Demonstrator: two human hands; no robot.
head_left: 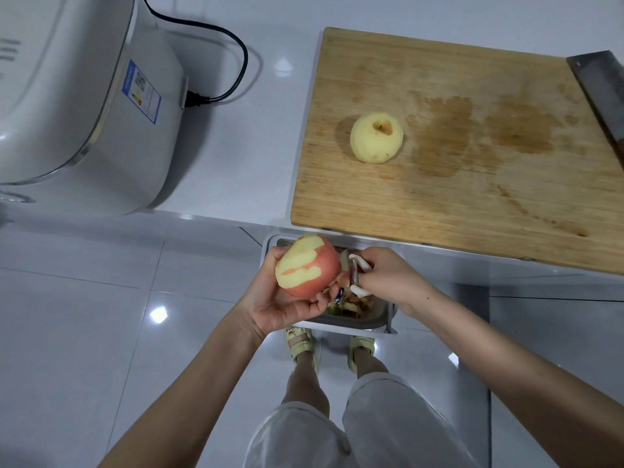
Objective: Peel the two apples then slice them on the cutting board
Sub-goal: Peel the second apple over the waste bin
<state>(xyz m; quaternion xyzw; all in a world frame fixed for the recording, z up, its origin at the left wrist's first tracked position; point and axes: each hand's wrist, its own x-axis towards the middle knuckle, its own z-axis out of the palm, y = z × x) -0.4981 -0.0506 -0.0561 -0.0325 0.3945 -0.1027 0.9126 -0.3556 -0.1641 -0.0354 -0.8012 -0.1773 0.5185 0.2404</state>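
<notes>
Apples show in two places on my head-camera feed. One peeled apple, pale yellow all over with its stem hollow facing up, sits alone on the left part of the wooden cutting board in the upper right of the frame. The partly peeled apple is at lower centre, off the board and below the counter edge. The left hand grasps it from underneath, with fingers and thumb curled round the fruit. I see bare yellow strips across its top and left side, and red skin on the rest.

The right hand is clenched round a white peeler, just right of that apple. The metal blade lies against the fruit's right flank, where a curl of skin hangs. I cannot tell how deep the blade sits.

Both hands are over a small grey bin on the floor, with peelings inside it.

Dark wet patches mark the middle of the board. A broad knife blade lies along its right edge and runs out of frame. In the upper left a large white appliance stands on the white counter. A black cord is plugged into its side and loops across the surface. At the bottom of the frame I make out pale shorts, yellow sandals and glossy floor tiles.
</notes>
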